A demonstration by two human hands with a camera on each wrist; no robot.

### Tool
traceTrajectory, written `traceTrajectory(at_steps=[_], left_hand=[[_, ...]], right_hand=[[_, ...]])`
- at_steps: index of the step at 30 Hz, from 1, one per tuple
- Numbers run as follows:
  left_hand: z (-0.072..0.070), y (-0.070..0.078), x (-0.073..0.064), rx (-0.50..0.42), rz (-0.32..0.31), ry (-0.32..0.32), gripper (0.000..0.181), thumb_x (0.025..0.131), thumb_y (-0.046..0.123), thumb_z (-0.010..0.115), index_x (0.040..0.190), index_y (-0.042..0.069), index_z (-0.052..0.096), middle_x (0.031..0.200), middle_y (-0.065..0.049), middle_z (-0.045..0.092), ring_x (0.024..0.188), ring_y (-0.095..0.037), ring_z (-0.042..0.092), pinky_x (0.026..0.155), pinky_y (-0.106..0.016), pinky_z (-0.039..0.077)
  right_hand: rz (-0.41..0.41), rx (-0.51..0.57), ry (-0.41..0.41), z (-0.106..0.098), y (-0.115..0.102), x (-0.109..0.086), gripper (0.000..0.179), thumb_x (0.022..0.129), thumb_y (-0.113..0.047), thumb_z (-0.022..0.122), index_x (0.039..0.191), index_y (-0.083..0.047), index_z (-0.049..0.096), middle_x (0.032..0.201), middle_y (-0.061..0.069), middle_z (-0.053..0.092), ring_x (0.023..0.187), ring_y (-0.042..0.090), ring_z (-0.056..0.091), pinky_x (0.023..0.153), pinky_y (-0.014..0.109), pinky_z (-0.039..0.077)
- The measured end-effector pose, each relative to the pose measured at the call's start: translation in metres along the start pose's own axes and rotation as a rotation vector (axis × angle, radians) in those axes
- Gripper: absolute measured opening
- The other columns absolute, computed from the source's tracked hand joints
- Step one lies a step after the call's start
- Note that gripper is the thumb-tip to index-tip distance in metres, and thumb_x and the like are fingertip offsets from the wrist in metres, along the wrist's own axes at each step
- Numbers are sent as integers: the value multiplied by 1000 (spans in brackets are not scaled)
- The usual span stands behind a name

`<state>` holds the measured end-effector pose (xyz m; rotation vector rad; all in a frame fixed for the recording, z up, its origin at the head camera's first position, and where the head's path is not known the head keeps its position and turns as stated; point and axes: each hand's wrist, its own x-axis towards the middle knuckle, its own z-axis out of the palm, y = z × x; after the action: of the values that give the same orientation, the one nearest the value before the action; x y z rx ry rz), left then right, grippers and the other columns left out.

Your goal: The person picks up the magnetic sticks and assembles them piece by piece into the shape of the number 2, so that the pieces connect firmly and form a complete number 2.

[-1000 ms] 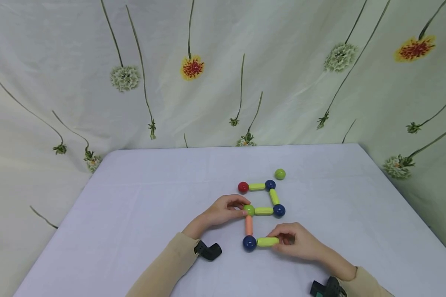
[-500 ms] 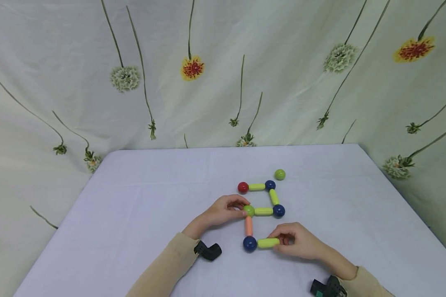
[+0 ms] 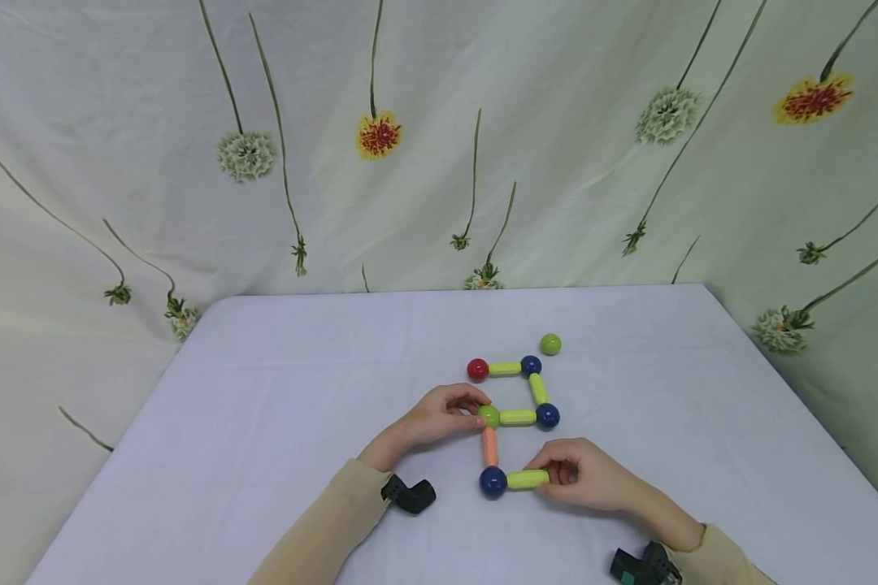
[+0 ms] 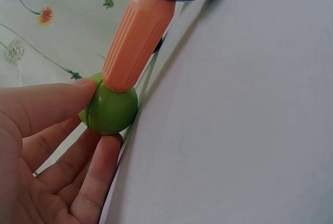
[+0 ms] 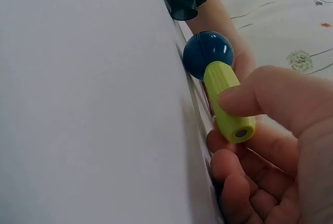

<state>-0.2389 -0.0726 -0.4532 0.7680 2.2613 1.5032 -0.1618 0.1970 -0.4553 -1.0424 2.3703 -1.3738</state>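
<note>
My left hand [image 3: 446,413] pinches a green ball [image 4: 112,108] between thumb and fingers. From that ball an orange magnetic rod [image 3: 489,447] runs toward me to a blue ball [image 3: 493,482]. My right hand [image 3: 585,475] pinches a yellow-green rod [image 5: 226,99] whose far end meets this blue ball; its near end shows a dark round spot. Another yellow-green rod [image 3: 517,418] goes right from the green ball to a second blue ball [image 3: 547,417]. Further rods link it to a blue ball [image 3: 531,366] at the back and a red ball [image 3: 478,370].
A loose green ball [image 3: 550,344] lies behind the chain of rods. All of it rests on a white-covered table [image 3: 300,366], with a flower-printed cloth [image 3: 556,122] hanging behind. Each wrist bears a black camera [image 3: 410,494].
The near blue ball has shifted very slightly to the right, and the yellow-green rod now sits right against it. The upper part of the chain has drifted slightly left. Both hands keep their grips.
</note>
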Motion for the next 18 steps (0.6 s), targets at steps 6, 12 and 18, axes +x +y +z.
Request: traceTrajectory(at_steps=[6,12,18], left_hand=[[0,0,0,-1,-1,-2,24,85,14,69,109,10,65,103,2,63,94,-13,57,83,-24,47],[-1,0,0,-15,-7,-15,25,84,11,70,108,9,64,103,1,63,93,-15,57,81,-24,48],[-1,1,-1,-25,-9,-21,25,84,11,71,108,9,64,101,0,62,92,-15,57,79,-23,48]], right_hand=[[-31,-47,4,2,5,1,21,80,-13,73,99,-21,69,76,-10,56,57,-2,45,45,18,40],[0,-49,4,1,4,1,22,80,-12,73,99,-22,66,71,-11,54,56,-3,44,45,18,40],[11,-47,3,1,2,0,22,80,-12,73,97,-22,65,68,-11,52,54,-3,43,44,18,39]])
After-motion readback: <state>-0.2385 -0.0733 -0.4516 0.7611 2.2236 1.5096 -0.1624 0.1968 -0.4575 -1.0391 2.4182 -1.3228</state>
